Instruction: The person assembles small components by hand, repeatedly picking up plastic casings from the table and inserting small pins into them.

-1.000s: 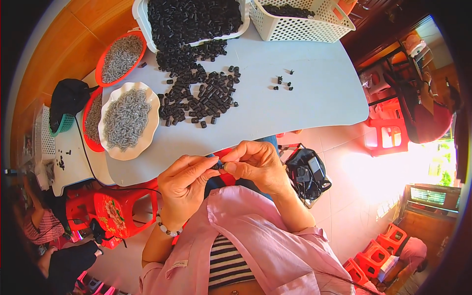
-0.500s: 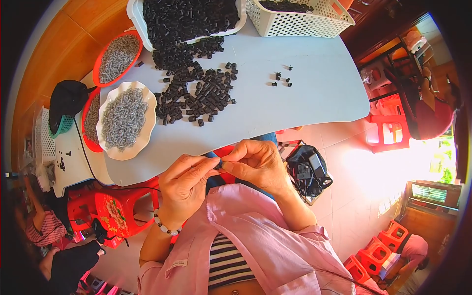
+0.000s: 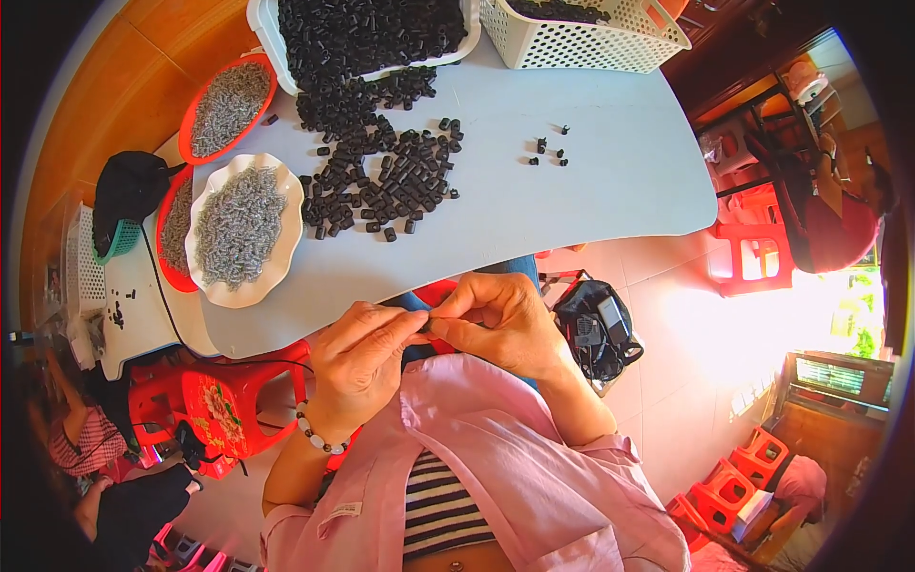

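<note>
My left hand and my right hand meet at the table's near edge, fingertips pinched together. Between them is a small black plastic piece, mostly hidden by the fingers. Both hands seem closed on it. Beyond them, a loose heap of short black plastic cylinders spreads over the pale table. To the left, a white wavy-rimmed plate carries many small silvery pieces that look like springs. Several small black parts lie apart on the table's right side.
A white tub full of black pieces and a white perforated basket stand at the back. Left are a red bowl and a black cap. A black bag and red stools are below; other people sit around.
My fingers have shifted slightly around the small black piece, which is now more covered. The view has moved a little; the things on the table stay put.
</note>
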Tool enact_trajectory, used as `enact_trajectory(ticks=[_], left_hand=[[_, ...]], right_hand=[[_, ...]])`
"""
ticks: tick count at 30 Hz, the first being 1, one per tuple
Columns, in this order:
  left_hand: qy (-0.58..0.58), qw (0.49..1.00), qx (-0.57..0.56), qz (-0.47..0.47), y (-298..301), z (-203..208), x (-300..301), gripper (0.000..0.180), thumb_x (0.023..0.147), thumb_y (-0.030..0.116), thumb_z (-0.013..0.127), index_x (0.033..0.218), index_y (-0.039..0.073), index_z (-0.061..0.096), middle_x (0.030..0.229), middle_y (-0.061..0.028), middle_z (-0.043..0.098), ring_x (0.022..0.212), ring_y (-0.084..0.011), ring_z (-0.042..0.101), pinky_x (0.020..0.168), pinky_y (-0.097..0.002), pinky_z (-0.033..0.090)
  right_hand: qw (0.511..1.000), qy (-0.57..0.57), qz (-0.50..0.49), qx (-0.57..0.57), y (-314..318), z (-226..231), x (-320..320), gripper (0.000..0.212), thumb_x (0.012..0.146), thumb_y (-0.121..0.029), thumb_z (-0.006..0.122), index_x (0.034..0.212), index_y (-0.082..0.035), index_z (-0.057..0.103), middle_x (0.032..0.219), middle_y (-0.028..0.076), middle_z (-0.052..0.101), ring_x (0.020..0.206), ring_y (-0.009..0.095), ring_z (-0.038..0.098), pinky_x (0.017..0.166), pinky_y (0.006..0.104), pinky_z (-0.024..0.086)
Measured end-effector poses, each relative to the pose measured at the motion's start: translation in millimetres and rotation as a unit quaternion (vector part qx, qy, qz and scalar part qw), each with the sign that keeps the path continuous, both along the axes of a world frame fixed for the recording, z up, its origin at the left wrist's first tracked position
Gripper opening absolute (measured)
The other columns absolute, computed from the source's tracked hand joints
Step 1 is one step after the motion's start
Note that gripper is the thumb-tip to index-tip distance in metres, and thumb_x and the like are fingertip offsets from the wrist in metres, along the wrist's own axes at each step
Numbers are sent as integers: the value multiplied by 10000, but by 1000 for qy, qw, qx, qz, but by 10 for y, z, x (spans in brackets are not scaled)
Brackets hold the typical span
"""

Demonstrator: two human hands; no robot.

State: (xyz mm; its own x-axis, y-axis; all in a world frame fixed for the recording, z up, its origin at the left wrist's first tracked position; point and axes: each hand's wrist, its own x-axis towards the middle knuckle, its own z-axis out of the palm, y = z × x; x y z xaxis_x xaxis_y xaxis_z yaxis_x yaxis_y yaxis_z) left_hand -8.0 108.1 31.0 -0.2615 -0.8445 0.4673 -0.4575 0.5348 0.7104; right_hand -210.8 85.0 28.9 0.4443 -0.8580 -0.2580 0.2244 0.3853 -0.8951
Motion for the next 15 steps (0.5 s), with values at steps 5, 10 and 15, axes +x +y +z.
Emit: enact_trajectory(ticks=[5, 10, 15], left_hand=[[-107, 993, -54, 11, 32, 93, -30, 391, 700, -229, 630, 1021, -28, 725, 890, -125, 694, 726, -221, 666, 623, -291, 599], [-43, 999, -7, 3, 31, 63, -3, 398, 688, -184, 678, 1048, -19, 726, 941, -101, 689, 766, -230, 648, 642, -319, 573], [43, 998, 43, -15, 21, 120, -48, 401, 727, -205, 664, 1078, -19, 723, 954, -109, 681, 795, -206, 661, 647, -292, 628]], right_hand=[[993, 94, 39, -50, -18, 30, -3, 18, 886, 48, 678, 886, 49, 660, 906, 84, 698, 872, 135, 701, 779, 249, 551], [999, -13, 38, -8, -76, -35, -30, 34, 886, 22, 708, 892, 26, 674, 905, 75, 705, 813, 105, 672, 741, 238, 540], [983, -150, 75, 72, -130, -187, -66, 247, 846, -129, 799, 1008, 8, 674, 941, 63, 706, 798, 100, 634, 739, 236, 519]])
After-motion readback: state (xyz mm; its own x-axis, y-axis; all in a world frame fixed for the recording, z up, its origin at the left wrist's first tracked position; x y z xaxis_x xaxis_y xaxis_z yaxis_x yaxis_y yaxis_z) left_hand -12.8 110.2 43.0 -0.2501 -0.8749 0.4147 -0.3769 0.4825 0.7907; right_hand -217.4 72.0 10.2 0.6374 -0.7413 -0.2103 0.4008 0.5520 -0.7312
